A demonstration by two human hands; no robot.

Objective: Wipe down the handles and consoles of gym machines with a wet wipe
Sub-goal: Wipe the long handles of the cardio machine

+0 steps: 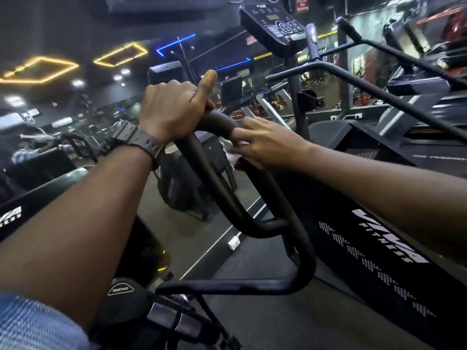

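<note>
A black looped handlebar [255, 198] of an exercise bike rises in the middle of the head view. My left hand [174, 108] grips its top bend, thumb sticking up, a black watch on the wrist. My right hand [265, 142] wraps around the bar just right of the left hand and holds a white wet wipe [228, 147] against it; only a crumpled edge of the wipe shows beneath the fingers. The bike's resistance knob [121, 290] sits low, below my left forearm. A black console [274, 27] of a neighbouring machine stands at the top.
A large black machine housing with white lettering [384, 238] fills the right side. Black rails [379, 89] cross the upper right. More gym machines [192, 178] stand beyond on the dark floor [252, 263]. A mirror with ceiling lights lies to the left.
</note>
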